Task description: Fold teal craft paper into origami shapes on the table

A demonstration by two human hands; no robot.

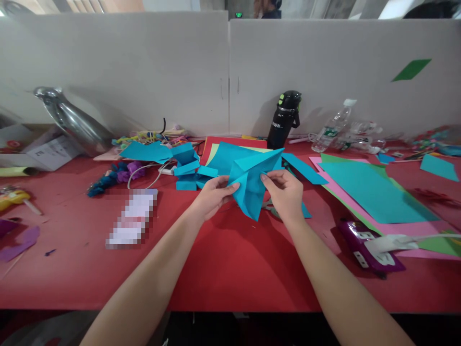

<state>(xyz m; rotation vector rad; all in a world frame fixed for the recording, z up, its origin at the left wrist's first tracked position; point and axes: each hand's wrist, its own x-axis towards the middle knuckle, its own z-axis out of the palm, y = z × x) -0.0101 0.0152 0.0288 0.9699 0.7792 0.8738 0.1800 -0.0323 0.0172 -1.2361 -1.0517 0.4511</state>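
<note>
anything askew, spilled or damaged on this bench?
No spill or damage visible. One oddity: a green diamond-shaped patch sits alone on the partition, well above the paper sheets. The folded blue paper between left hand and right hand looks creased, not torn.

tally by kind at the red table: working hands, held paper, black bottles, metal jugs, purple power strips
Left hand and right hand: 2
Folded blue paper, held: 1
Black bottle: 1
Metal jug: 1
Purple power strip: 1
Total: 6
</note>
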